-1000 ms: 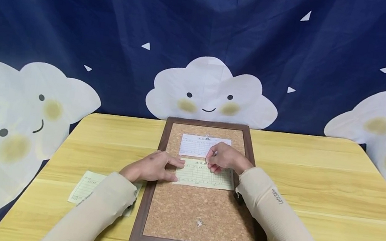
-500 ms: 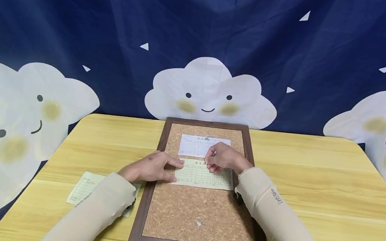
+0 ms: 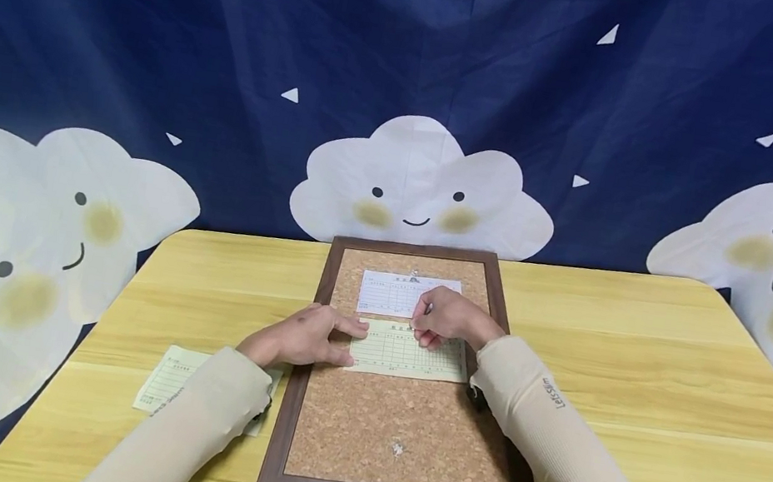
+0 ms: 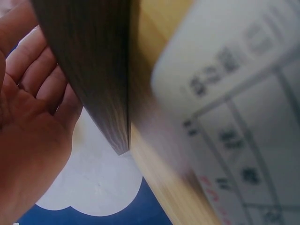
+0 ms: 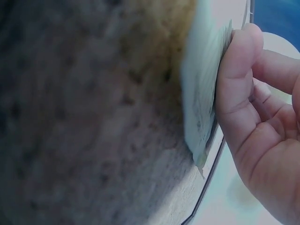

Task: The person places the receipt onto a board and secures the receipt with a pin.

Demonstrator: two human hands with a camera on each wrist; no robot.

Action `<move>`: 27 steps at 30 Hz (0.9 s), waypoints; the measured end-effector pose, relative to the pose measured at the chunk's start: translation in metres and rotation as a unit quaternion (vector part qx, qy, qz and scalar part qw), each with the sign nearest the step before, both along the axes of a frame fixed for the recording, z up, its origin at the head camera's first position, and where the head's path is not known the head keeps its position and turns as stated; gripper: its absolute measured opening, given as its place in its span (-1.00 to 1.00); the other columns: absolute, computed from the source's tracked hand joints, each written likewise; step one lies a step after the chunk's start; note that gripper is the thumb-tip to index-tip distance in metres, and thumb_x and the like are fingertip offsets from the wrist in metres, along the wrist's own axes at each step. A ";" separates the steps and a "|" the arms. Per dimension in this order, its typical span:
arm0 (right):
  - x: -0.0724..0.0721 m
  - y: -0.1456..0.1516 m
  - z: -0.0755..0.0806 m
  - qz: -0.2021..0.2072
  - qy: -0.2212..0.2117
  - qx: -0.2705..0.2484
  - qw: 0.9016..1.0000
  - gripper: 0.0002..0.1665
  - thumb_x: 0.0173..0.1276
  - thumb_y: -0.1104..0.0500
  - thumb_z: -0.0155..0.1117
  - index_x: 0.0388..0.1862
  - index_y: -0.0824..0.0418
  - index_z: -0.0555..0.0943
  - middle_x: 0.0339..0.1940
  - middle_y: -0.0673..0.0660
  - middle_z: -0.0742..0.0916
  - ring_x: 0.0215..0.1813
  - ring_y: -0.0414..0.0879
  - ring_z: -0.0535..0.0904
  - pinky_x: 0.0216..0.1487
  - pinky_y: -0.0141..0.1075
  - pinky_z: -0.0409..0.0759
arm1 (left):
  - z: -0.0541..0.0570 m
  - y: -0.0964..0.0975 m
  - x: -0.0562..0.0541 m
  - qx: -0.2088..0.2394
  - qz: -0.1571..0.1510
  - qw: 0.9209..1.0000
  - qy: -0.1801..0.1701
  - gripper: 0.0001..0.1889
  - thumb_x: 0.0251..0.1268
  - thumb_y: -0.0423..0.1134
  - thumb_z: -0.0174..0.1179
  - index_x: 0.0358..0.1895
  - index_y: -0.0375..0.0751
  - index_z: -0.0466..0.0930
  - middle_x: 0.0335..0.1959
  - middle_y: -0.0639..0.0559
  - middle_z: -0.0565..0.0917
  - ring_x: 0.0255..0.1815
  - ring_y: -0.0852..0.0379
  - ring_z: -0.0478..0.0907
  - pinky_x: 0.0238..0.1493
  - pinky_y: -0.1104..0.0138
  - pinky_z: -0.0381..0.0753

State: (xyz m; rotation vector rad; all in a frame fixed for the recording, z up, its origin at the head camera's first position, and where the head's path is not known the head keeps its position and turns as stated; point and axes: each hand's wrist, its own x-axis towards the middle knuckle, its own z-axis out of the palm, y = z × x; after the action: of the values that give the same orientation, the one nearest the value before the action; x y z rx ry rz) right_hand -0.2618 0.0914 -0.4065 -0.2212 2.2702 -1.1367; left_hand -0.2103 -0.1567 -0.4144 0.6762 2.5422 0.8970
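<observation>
A corkboard (image 3: 405, 412) in a dark brown frame lies on the table, a pale yellow printed slip (image 3: 384, 350) flat across its middle. Fingers of my left hand (image 3: 303, 335) press the slip's left end, thumb at the lower corner and index finger at the upper one. My right hand (image 3: 450, 316) pinches a small clear push pin (image 3: 412, 328), mostly hidden by the fingertips, at the slip's top edge. Above that slip, a white printed slip (image 3: 386, 293) hangs on the cork with a clear pin (image 3: 415, 275) at its top.
Left of the board, another yellow slip (image 3: 170, 380) lies on the table (image 3: 672, 404), partly under my left sleeve (image 3: 201, 405). A small clear cluster (image 3: 397, 449) sits on the lower cork. A navy cloth with clouds (image 3: 426, 180) hangs behind.
</observation>
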 end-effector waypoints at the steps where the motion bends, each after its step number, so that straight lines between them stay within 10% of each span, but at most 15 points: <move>1: 0.000 0.000 0.000 0.000 0.000 0.002 1.000 -0.86 0.46 0.42 0.16 -0.36 0.36 0.52 -0.56 0.16 0.65 -0.58 -0.15 0.59 -0.44 -0.31 0.69 | 0.000 0.000 0.000 0.001 0.000 1.000 -0.001 -0.53 0.24 -0.27 0.42 0.24 -0.16 0.63 0.38 -0.09 0.48 0.46 -0.04 0.31 0.45 0.05 0.26; 27: -0.003 0.002 0.000 0.000 -0.018 -0.012 1.000 -0.84 0.43 0.43 0.17 -0.39 0.34 0.49 -0.59 0.15 0.65 -0.60 -0.16 0.58 -0.45 -0.33 0.69 | 0.000 0.000 0.000 0.008 0.006 1.000 -0.014 -0.53 0.25 -0.28 0.40 0.25 -0.16 0.62 0.39 -0.07 0.47 0.47 -0.01 0.29 0.46 0.07 0.24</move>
State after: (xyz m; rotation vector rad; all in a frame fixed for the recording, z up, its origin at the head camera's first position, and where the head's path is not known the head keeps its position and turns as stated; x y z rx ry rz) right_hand -0.2649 0.0933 -0.4068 -0.2093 2.2266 -1.1582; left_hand -0.2098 -0.1566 -0.4147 0.6488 2.5189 0.9242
